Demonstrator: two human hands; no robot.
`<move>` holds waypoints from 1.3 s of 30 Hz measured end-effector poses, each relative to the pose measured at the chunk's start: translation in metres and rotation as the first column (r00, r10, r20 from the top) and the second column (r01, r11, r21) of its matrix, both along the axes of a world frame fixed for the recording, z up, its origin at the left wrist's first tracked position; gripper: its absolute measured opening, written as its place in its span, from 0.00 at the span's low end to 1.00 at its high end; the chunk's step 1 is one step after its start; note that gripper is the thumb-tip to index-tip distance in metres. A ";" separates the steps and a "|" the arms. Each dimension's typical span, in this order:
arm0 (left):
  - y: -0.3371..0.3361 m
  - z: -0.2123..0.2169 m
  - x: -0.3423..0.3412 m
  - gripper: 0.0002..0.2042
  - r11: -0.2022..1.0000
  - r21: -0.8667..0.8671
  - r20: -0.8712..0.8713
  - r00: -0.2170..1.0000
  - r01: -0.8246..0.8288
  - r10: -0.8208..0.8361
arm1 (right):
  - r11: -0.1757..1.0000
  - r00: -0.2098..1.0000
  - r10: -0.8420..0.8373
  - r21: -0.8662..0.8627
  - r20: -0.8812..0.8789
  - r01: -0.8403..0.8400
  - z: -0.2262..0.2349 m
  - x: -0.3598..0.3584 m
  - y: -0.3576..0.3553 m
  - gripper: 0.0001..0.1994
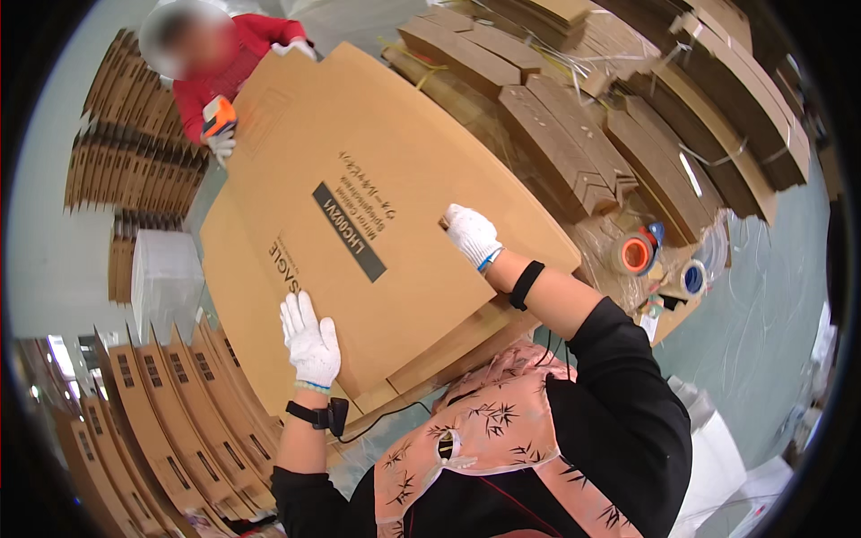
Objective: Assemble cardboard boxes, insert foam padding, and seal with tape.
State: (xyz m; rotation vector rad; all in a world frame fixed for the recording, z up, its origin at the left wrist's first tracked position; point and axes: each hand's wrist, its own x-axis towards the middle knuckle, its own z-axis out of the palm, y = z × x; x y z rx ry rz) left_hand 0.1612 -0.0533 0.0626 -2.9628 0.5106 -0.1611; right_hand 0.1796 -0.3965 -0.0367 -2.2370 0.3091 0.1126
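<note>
A large flat cardboard carton [296,206] with a dark printed label lies in front of me. My left hand [310,342], in a white knitted glove, rests flat on its near left part with the fingers stretched out. Farther right, my right hand [472,237], gloved too, is closed with its fingers curled at the carton's right side. A small dark brown spot shows at its fingertips; what it holds there is hidden. Across the carton, a person in red sleeves has one gloved hand [221,145] by an orange tape dispenser [219,117] and the other at the far edge.
Flat cartons stand in rows [170,421] at the left and in stacks [134,170] behind. Bundled cardboard strips [565,143] fill the far right. Beside my right arm lie an orange-cored tape roll [636,255] and a blue-cored roll [692,277]. A white wrapped block [168,273] stands left.
</note>
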 end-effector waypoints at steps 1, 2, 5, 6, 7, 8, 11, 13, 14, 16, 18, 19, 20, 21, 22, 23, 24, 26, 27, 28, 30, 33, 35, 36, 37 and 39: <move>-0.004 0.001 0.006 0.33 0.997 -0.032 -0.051 0.996 0.070 -0.072 | 0.998 0.997 0.044 0.047 0.057 -0.047 0.020 -0.006 -0.006 0.29; -0.007 0.002 0.012 0.33 0.987 -0.067 -0.104 0.982 0.149 -0.155 | 0.992 0.991 0.073 0.092 0.113 -0.084 0.029 -0.016 -0.013 0.27; -0.001 0.001 0.019 0.33 0.978 -0.074 -0.140 0.969 0.194 -0.203 | 0.974 0.861 0.085 -0.223 0.502 0.034 0.018 -0.061 -0.070 0.23; 0.004 0.000 0.017 0.33 0.981 -0.064 -0.137 0.972 0.184 -0.191 | 0.970 0.906 0.027 -0.230 0.423 0.078 0.025 -0.080 -0.104 0.21; 0.000 0.002 0.016 0.33 0.981 -0.068 -0.143 0.972 0.181 -0.189 | 0.884 0.732 -0.138 -0.250 0.668 0.395 -0.002 -0.105 -0.136 0.18; 0.004 0.004 0.013 0.33 0.984 -0.059 -0.144 0.974 0.170 -0.177 | 0.820 0.864 -0.439 -0.284 0.247 0.497 0.013 -0.127 -0.157 0.16; -0.003 0.003 0.018 0.33 0.977 -0.076 -0.147 0.967 0.200 -0.210 | 0.365 0.549 -0.745 -0.458 0.378 0.811 -0.076 -0.230 -0.221 0.23; -0.004 0.004 0.019 0.33 0.979 -0.068 -0.155 0.967 0.194 -0.203 | 0.386 0.476 -0.870 -0.425 0.126 0.819 -0.104 -0.246 -0.220 0.29; -0.004 0.002 0.021 0.33 0.978 -0.072 -0.157 0.966 0.194 -0.203 | 0.447 0.473 -0.881 -0.329 -0.001 0.832 -0.113 -0.248 -0.221 0.29; -0.002 0.001 0.024 0.33 0.975 -0.062 -0.140 0.966 0.213 -0.220 | 0.394 0.394 -0.916 -0.334 -0.069 0.856 -0.125 -0.248 -0.223 0.27; -0.003 0.001 0.020 0.33 0.978 -0.066 -0.148 0.967 0.199 -0.207 | 0.373 0.351 -0.928 -0.285 -0.129 0.883 -0.124 -0.253 -0.228 0.22; -0.001 0.002 0.019 0.33 0.979 -0.073 -0.157 0.967 0.190 -0.200 | 0.323 0.325 -0.930 0.039 -0.173 0.945 -0.126 -0.262 -0.228 0.22; -0.001 0.001 0.020 0.33 0.981 -0.075 -0.147 0.971 0.179 -0.188 | 0.230 0.321 -0.921 0.359 -0.219 0.904 -0.125 -0.266 -0.229 0.22; -0.001 -0.001 0.021 0.33 0.980 -0.072 -0.152 0.970 0.183 -0.192 | 0.108 0.348 -0.889 0.603 -0.297 0.791 -0.122 -0.270 -0.229 0.21; 0.002 -0.001 0.019 0.34 0.982 -0.065 -0.159 0.969 0.178 -0.187 | 0.081 0.484 -0.831 0.803 -0.273 0.591 -0.100 -0.262 -0.225 0.24; 0.005 -0.001 0.017 0.34 0.985 -0.059 -0.162 0.972 0.164 -0.172 | 0.090 0.579 -0.779 0.871 -0.241 0.484 -0.067 -0.247 -0.218 0.25; 0.006 0.000 0.016 0.34 0.987 -0.057 -0.162 0.974 0.153 -0.161 | 0.087 0.659 -0.726 0.925 -0.195 0.370 -0.033 -0.225 -0.210 0.27; 0.002 0.000 0.016 0.35 0.993 -0.036 -0.186 0.976 0.110 -0.115 | 0.104 0.739 -0.665 0.967 -0.106 0.233 0.016 -0.169 -0.189 0.27; 0.001 0.001 0.015 0.35 0.995 -0.036 -0.182 0.978 0.093 -0.098 | 0.116 0.804 -0.593 0.982 -0.052 0.149 0.030 -0.138 -0.181 0.27; -0.002 0.002 0.015 0.35 0.995 -0.046 -0.191 0.977 0.085 -0.092 | 0.121 0.855 -0.519 0.990 0.005 0.067 0.039 -0.107 -0.176 0.27; -0.007 0.005 0.013 0.35 0.996 -0.053 -0.200 0.976 0.073 -0.082 | 0.182 0.937 -0.338 0.983 0.087 -0.025 0.029 -0.046 -0.174 0.26; -0.011 0.005 0.012 0.34 0.989 -0.138 -0.216 0.974 0.043 -0.073 | 0.230 0.985 -0.165 0.973 0.058 -0.019 0.022 0.038 -0.149 0.23; -0.012 0.003 0.012 0.34 0.989 -0.145 -0.211 0.975 0.039 -0.070 | 0.336 0.999 -0.032 0.942 0.015 -0.003 0.031 0.074 -0.118 0.20; -0.014 0.003 0.014 0.34 0.986 -0.158 -0.211 0.973 0.056 -0.089 | 0.420 0.996 0.088 0.906 0.020 -0.056 0.022 0.090 -0.103 0.19; -0.013 0.003 0.015 0.34 0.987 -0.155 -0.217 0.974 0.037 -0.071 | 0.487 0.988 0.122 0.862 0.090 -0.139 0.029 0.095 -0.100 0.19; -0.010 0.002 0.013 0.34 0.987 -0.157 -0.215 0.975 0.014 -0.048 | 0.503 0.977 0.178 0.843 0.116 -0.192 0.032 0.092 -0.096 0.18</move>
